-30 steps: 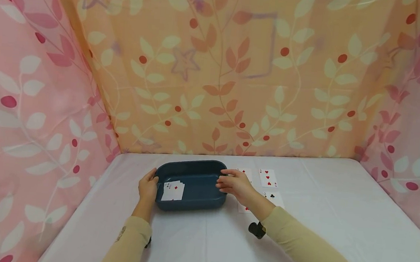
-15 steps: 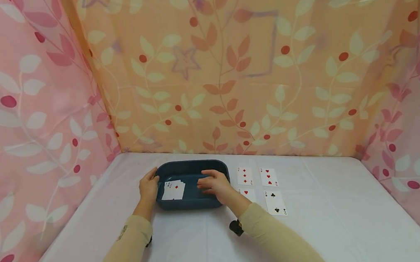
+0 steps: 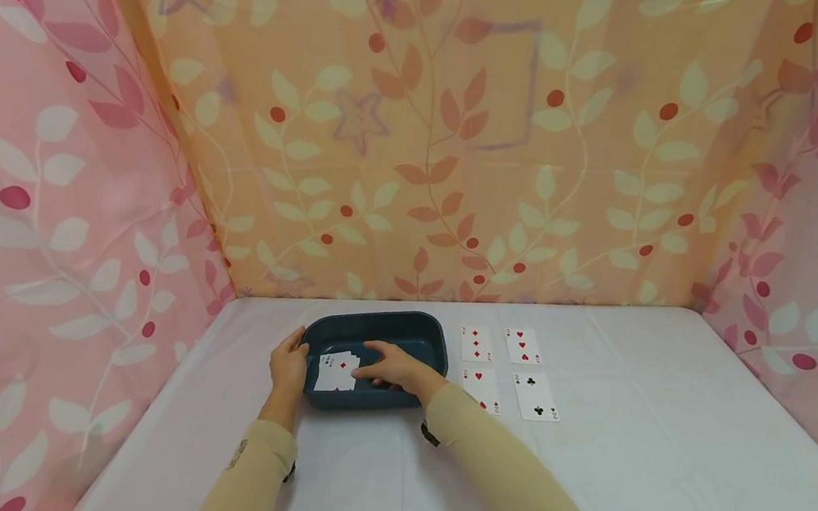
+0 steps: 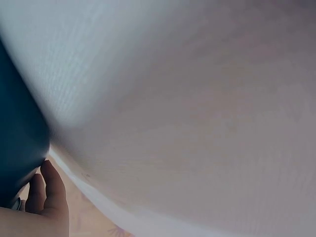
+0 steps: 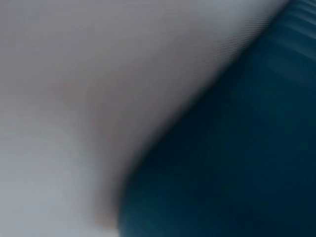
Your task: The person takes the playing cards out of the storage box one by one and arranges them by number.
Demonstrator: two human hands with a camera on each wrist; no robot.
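Note:
My left hand (image 3: 289,365) grips the left rim of a dark blue rectangular tray (image 3: 367,400), thumb over the edge. In the left wrist view its curled fingers (image 4: 54,187) meet the tray's outer wall (image 4: 17,123). A small fanned pile of playing cards (image 3: 335,372) lies face up inside at the left end, a diamond card on top. My right hand (image 3: 399,366) reaches over the tray, its fingers extended and their tips right at the pile's right edge. The right wrist view has only the tray's blurred side (image 5: 237,148) and white cloth.
Right of the tray several cards lie face up in two rows: a three of diamonds (image 3: 477,344), a three of hearts (image 3: 523,346), a partly hidden two of hearts (image 3: 480,387) and a two of clubs (image 3: 536,397). White cloth (image 3: 628,421) covers the table; patterned curtains (image 3: 424,167) surround it.
My right hand has moved left from the tray's right rim, across its inside to the card pile. Cards on the right have come into fuller view. The left hand keeps its grip.

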